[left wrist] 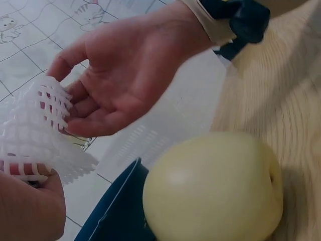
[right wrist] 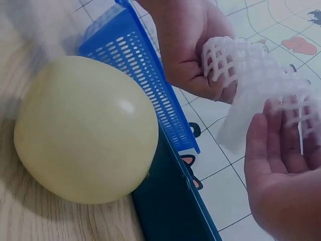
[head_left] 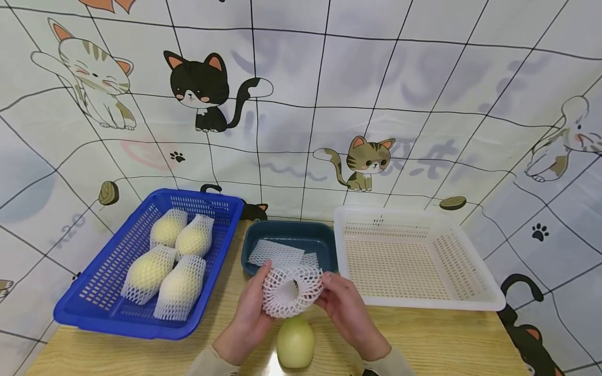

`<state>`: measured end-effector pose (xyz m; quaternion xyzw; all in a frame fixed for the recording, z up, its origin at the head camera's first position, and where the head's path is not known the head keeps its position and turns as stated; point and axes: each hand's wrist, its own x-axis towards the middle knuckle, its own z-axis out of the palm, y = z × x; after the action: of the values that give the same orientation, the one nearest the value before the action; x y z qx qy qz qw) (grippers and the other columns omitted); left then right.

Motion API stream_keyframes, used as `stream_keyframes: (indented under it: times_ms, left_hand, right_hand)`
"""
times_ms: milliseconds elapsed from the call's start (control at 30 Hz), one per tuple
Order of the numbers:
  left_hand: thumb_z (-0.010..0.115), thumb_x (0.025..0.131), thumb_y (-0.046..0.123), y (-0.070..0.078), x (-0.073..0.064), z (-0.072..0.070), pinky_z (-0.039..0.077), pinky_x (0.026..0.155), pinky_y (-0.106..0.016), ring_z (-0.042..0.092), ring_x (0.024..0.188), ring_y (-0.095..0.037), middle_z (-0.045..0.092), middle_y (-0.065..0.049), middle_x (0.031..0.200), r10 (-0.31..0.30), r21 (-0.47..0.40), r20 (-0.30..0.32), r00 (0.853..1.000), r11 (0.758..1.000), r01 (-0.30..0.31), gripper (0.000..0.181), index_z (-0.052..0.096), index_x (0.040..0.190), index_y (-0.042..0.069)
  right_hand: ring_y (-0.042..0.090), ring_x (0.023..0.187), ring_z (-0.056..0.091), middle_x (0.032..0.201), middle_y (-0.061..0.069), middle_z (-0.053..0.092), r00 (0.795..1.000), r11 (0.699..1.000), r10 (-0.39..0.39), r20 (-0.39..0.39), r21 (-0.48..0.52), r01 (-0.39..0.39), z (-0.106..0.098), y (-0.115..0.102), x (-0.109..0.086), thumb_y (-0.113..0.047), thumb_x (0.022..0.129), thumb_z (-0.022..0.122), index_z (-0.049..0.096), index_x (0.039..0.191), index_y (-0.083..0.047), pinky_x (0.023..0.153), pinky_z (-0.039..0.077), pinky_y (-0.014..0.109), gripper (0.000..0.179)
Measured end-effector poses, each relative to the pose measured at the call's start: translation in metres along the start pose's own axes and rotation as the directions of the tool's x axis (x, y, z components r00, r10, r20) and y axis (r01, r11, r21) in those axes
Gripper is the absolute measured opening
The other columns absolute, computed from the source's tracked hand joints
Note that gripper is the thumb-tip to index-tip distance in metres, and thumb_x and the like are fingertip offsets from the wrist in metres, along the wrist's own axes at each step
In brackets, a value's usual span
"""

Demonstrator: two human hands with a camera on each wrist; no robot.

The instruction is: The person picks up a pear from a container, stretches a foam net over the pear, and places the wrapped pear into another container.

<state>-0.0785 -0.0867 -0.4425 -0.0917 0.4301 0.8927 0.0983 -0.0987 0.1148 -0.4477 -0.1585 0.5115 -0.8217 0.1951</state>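
A white foam fruit net [head_left: 308,284] is held between both hands, its round opening facing up toward the head view. My left hand [head_left: 251,313] grips the net's left side, thumb along its edge. My right hand [head_left: 347,313] pinches the net's right edge; in the left wrist view its fingers [left wrist: 83,108] touch the lattice. Just below the net, a bare pale yellow pear [head_left: 295,344] stands on the table. The right wrist view shows the pear [right wrist: 85,130] close up, apart from both hands. Some fingertips are hidden by the net.
Left, a blue basket [head_left: 124,326] holds several netted pears [head_left: 181,284]. Behind the hands, a dark teal tray [head_left: 291,228] contains flat foam nets [head_left: 277,252]. A white basket [head_left: 414,302] stands right on the wooden table [head_left: 437,344]. A cat-print sheet [head_left: 291,115] hangs behind.
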Motion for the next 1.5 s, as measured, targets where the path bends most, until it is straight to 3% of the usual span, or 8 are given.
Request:
stream_keyframes:
  times_ms: [233,433,767,933,1100,1167,1267,1500]
  left_hand:
    - [0.033,0.111,0.033,0.0,-0.002,-0.009,0.043,0.097,-0.026,0.052,0.108,-0.009,0.055,0.005,0.113,0.089,0.083,0.146,0.985,0.991,-0.102,0.027,0.054,0.115,0.016]
    - [0.032,0.096,0.004,0.001,0.001,-0.025,0.041,0.083,-0.027,0.048,0.086,-0.008,0.05,0.009,0.092,0.186,0.123,0.404,0.896,0.959,-0.255,0.027,0.054,0.097,0.019]
    - [0.041,0.093,-0.005,0.003,0.005,-0.04,0.044,0.085,-0.027,0.052,0.089,-0.008,0.057,0.008,0.091,0.261,0.303,0.427,0.866,0.861,-0.409,0.02,0.059,0.092,0.002]
    - [0.045,0.094,-0.008,0.0,0.005,-0.046,0.045,0.076,-0.026,0.051,0.08,-0.009,0.056,0.003,0.084,0.299,0.544,0.397,0.868,0.685,-0.485,0.018,0.062,0.09,-0.004]
    - [0.048,0.09,-0.014,-0.005,0.007,-0.054,0.045,0.063,-0.024,0.049,0.07,-0.007,0.057,0.003,0.078,0.395,0.679,0.469,0.79,0.411,-0.608,0.031,0.066,0.086,0.011]
    - [0.051,0.087,-0.014,-0.007,0.008,-0.056,0.046,0.063,-0.024,0.051,0.071,-0.006,0.06,0.006,0.079,0.414,0.692,0.491,0.767,0.35,-0.632,0.032,0.065,0.085,0.015]
    - [0.054,0.084,-0.012,-0.01,0.01,-0.058,0.048,0.065,-0.024,0.053,0.073,-0.004,0.061,0.009,0.082,0.415,0.712,0.503,0.758,0.297,-0.636,0.033,0.065,0.084,0.018]
    - [0.056,0.087,-0.008,-0.021,0.015,-0.064,0.049,0.067,-0.025,0.054,0.074,-0.004,0.062,0.014,0.085,0.405,0.785,0.437,0.803,0.264,-0.561,0.029,0.066,0.088,0.019]
  right_hand:
    - [0.011,0.101,0.065,0.111,0.0,0.066,0.999,0.998,-0.035,0.011,-0.043,0.035,-0.004,0.006,0.002,-0.004,0.106,0.049,0.064,0.116,-0.008,0.095,0.055,0.03,0.019]
    - [0.009,0.097,0.064,0.104,-0.002,0.066,0.995,0.975,-0.1,-0.026,-0.2,0.093,-0.009,0.006,0.002,0.003,0.102,0.051,0.061,0.11,0.006,0.093,0.055,0.028,0.013]
    - [0.01,0.093,0.058,0.1,0.007,0.063,0.958,0.761,-0.271,0.091,-0.589,0.271,-0.012,0.006,-0.002,0.011,0.1,0.053,0.065,0.105,0.0,0.081,0.053,0.023,0.017]
    - [0.015,0.096,0.063,0.102,0.002,0.068,0.902,0.549,-0.376,0.214,-0.733,0.402,-0.013,0.014,-0.003,0.019,0.091,0.059,0.068,0.099,-0.014,0.085,0.054,0.028,0.035]
    - [0.013,0.093,0.063,0.101,-0.006,0.067,0.846,0.318,-0.429,0.316,-0.824,0.469,-0.014,0.022,-0.002,0.022,0.083,0.062,0.067,0.095,-0.02,0.081,0.054,0.025,0.043]
    - [0.012,0.092,0.062,0.101,-0.007,0.065,0.83,0.249,-0.437,0.345,-0.841,0.481,-0.014,0.026,-0.002,0.021,0.082,0.062,0.066,0.093,-0.02,0.079,0.053,0.023,0.043]
    - [0.011,0.09,0.062,0.099,-0.008,0.064,0.815,0.18,-0.446,0.37,-0.855,0.487,-0.014,0.03,-0.001,0.02,0.079,0.063,0.065,0.09,-0.019,0.079,0.051,0.02,0.041]
    - [0.009,0.085,0.063,0.095,-0.006,0.064,0.83,0.131,-0.437,0.346,-0.888,0.44,-0.013,0.04,0.001,0.018,0.078,0.065,0.065,0.087,-0.016,0.074,0.05,0.019,0.036]
